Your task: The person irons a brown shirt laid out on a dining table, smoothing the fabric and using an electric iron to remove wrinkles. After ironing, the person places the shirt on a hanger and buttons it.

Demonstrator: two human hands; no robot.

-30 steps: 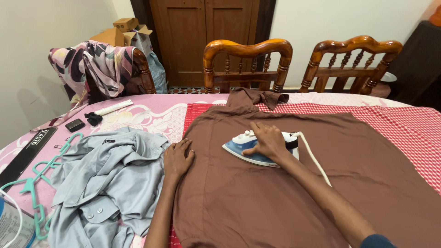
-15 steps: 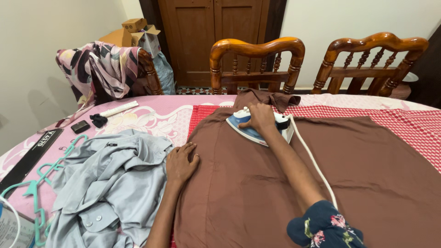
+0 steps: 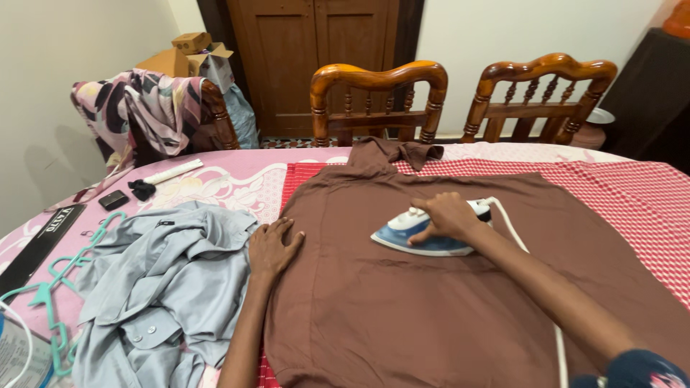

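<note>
Two carved wooden chairs stand at the far side of the table, in front of a dark wooden door and a pale wall. A third chair at the far left is draped with a patterned cloth, and cardboard boxes sit behind it. The table is covered with a pink flowered sheet; a red and white checked cloth lies over its right part.

On the checked cloth a brown shirt is spread flat, collar toward the far edge, its fabric mostly smooth with a few faint creases near the middle. A blue and white iron sits flat on the shirt's upper middle, nose pointing left, its white cord trailing to the near right. The right hand is closed over the iron's handle. The left hand lies flat and open on the shirt's left edge, fingers spread, gripping nothing.

Just left of that hand a crumpled grey shirt lies in a heap. A teal hanger sits at the near left, partly under it. Farther left are a long black plate, a small black box and a white tube.
</note>
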